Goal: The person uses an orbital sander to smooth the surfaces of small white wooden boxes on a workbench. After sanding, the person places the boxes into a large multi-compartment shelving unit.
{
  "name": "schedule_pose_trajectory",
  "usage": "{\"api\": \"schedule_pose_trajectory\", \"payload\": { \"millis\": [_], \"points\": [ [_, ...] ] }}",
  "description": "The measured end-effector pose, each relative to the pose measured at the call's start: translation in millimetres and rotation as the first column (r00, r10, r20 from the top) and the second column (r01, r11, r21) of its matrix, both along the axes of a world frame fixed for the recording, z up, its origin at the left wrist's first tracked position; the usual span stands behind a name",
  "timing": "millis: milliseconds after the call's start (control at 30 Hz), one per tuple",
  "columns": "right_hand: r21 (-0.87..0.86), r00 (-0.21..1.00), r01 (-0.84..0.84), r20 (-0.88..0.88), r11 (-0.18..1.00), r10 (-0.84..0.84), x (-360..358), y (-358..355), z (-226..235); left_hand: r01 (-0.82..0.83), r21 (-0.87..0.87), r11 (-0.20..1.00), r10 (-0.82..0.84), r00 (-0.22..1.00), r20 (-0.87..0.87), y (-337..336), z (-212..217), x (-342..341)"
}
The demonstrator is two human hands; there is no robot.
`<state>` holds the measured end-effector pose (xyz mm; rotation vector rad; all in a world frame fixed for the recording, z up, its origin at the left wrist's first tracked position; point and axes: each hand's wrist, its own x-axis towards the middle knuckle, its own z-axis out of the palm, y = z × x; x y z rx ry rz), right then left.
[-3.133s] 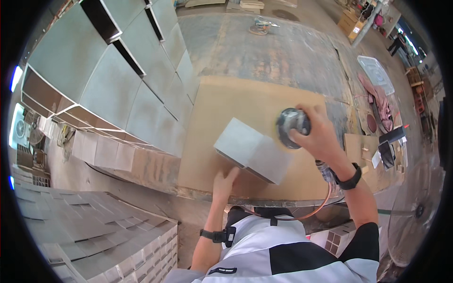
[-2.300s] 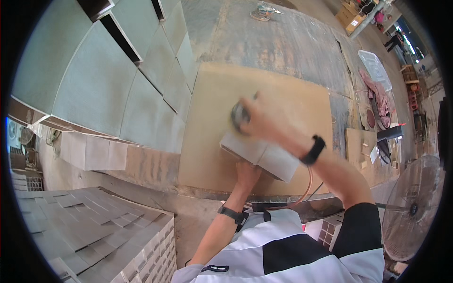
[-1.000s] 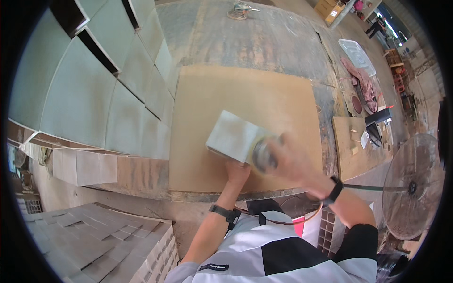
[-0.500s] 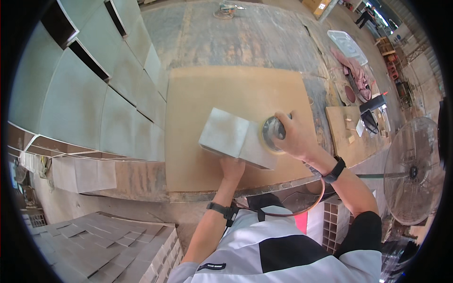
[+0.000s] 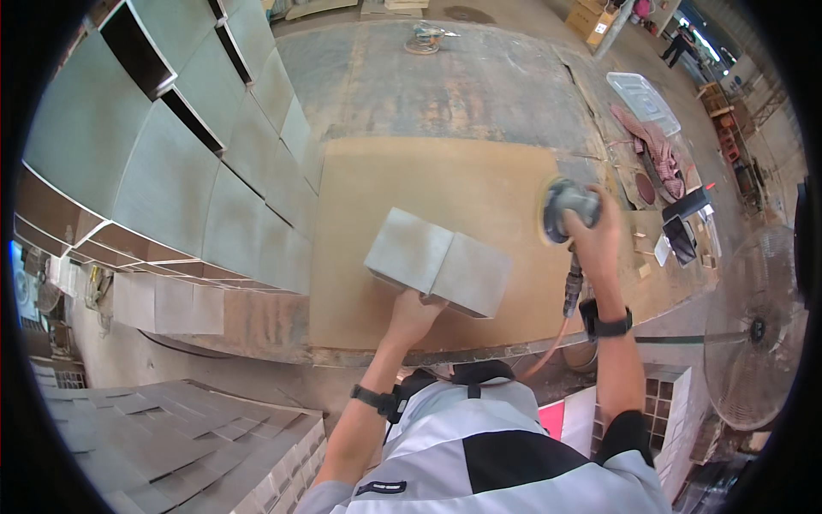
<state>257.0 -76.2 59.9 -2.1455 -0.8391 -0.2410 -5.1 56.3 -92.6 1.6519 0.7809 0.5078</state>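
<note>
A pale grey box-like piece (image 5: pixel 409 248), with a second squarish section (image 5: pixel 471 276) adjoining its right side, sits at an angle on the tan board (image 5: pixel 360 180). My left hand (image 5: pixel 417 315) grips its near lower edge, the fingertips partly hidden at the underside. To the right, apart from the piece, my right hand (image 5: pixel 599 231) is wrapped round a round orbital sander (image 5: pixel 568 208). The sander is tilted, its pad facing left toward the board's right side. A hose (image 5: pixel 565 330) runs from its handle down toward my body.
Stacked grey boxes (image 5: pixel 175 171) wall the left side; more boxes (image 5: pixel 171 437) stand below left. Another sander (image 5: pixel 425 38) lies at the table's far end. A cloth (image 5: pixel 655 150), a clear plastic lid (image 5: pixel 644 101) and a black phone-like object (image 5: pixel 681 238) lie right, near a fan (image 5: pixel 753 330).
My right hand has taken the sander off the right section of the piece and moved it right and up, tilting it. My left hand still holds the piece; the whole view has shifted slightly.
</note>
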Motion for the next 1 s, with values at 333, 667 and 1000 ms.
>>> {"api": "schedule_pose_trajectory", "payload": {
  "millis": [333, 667, 1000],
  "points": [
    [0.782, 0.529, 0.451, -0.622, 0.430, 0.577, 1, -91, -61, -0.068, -0.603, 0.795, 0.404, 0.801, 0.442, 51, 21, -7],
    [0.708, 0.220, 0.704, -0.294, 0.057, 0.930, 7, -96, -84, -0.442, -0.370, 0.817, 0.422, 0.896, -0.139, -13, 46, -44],
    [0.852, 0.214, 0.482, -0.340, 0.203, 0.916, 10, -86, -78, -0.092, -0.586, 0.805, -0.001, 0.988, -0.157, -60, 62, 44]
  ]
}}
